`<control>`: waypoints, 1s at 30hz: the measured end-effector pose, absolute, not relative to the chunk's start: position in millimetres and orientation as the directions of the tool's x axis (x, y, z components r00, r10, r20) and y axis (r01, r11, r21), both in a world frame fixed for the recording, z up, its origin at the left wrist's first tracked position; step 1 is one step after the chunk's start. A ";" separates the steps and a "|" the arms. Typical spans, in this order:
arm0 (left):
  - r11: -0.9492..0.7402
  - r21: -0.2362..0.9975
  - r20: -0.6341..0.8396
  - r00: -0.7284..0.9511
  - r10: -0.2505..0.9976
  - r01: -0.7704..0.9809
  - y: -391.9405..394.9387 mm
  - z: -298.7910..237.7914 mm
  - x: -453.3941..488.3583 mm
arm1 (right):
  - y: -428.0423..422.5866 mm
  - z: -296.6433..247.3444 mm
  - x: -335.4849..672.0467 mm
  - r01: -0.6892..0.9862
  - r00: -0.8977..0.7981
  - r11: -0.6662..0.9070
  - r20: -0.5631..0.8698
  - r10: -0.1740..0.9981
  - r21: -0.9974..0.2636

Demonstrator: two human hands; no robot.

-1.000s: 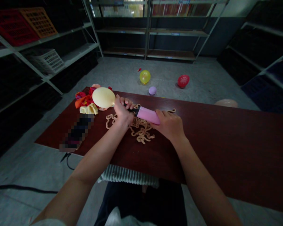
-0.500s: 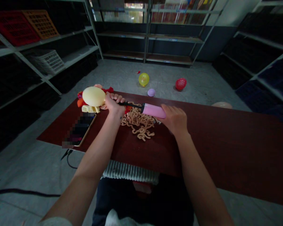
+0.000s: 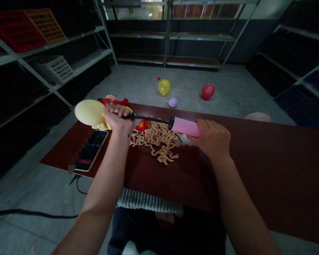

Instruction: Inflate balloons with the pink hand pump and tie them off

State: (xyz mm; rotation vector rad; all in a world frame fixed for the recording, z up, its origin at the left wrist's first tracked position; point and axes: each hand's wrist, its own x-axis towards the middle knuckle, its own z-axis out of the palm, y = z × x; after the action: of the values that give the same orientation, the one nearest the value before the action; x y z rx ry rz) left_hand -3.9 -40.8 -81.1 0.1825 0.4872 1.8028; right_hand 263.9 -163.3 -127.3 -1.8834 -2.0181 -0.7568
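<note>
My left hand (image 3: 117, 117) is closed round the neck of a pale yellow balloon (image 3: 89, 112) and the tip of a hand pump. The balloon is partly blown up and sticks out to the left. My right hand (image 3: 214, 139) grips the pink barrel of the pump (image 3: 185, 126). The pump's thin black rod (image 3: 151, 119) is drawn out between my hands. Both are held just above a dark red table (image 3: 255, 166).
A heap of tan limp balloons (image 3: 159, 140) lies under the pump, beside red and yellow limp ones (image 3: 143, 124). A phone (image 3: 91, 149) lies at the table's left edge. Yellow (image 3: 164, 86), purple (image 3: 172, 102) and red (image 3: 207, 91) balloons lie on the floor. Metal shelves line the walls.
My hands have moved apart: the pink barrel slid right and the black rod is now pulled far out. The balloon and my left hand shifted left.
</note>
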 end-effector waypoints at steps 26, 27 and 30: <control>-0.039 0.377 -0.189 -0.118 0.975 -0.925 -50.6 -100.4 42.7 | -153.5 -143.1 230.2 0.991 -0.129 0.087 0.553 0.823 0.101; -0.050 0.371 -0.190 -0.128 0.973 -0.927 -48.9 -100.6 39.6 | -153.7 -143.9 233.6 0.990 -0.133 0.086 0.553 0.823 0.111; -0.084 0.361 -0.181 -0.158 0.971 -0.929 -44.8 -99.7 28.4 | -155.8 -143.8 245.4 0.986 -0.141 0.067 0.554 0.821 0.151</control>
State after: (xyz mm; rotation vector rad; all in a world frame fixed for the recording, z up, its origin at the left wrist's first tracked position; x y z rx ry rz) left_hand 28.4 -44.8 -99.7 0.1195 0.4539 1.6708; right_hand 245.4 -155.8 -143.8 -1.8088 -2.0289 -0.7191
